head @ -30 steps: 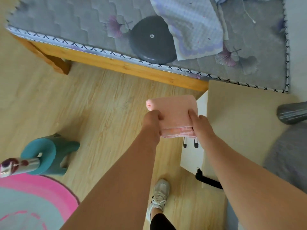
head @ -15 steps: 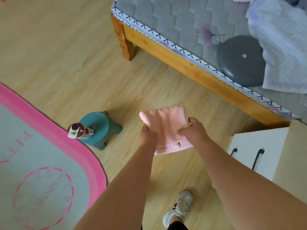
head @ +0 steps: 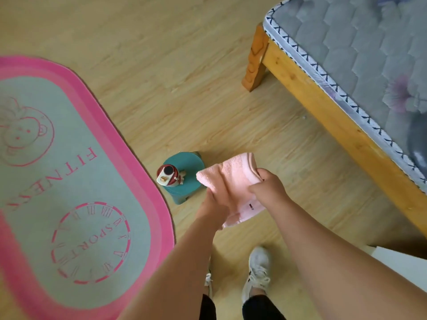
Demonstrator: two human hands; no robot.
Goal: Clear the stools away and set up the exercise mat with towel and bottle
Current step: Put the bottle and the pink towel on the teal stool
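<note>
Your left hand (head: 213,200) and right hand (head: 268,188) grip a folded pink towel (head: 232,175) flat, likely destined for the exercise mat (head: 92,181).

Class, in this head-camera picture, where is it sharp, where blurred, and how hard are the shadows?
Head view: sharp centrally, on the pink towel and bottle; smeared at the edges, on the dark cushion and the mat's near border; soft light, faint shadows by the stool.

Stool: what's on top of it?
A bottle stands on the stool's seat, near its left edge. The towel, held by the left hand and right hand, blocks the seat's right edge, so that part is hidden.
</note>
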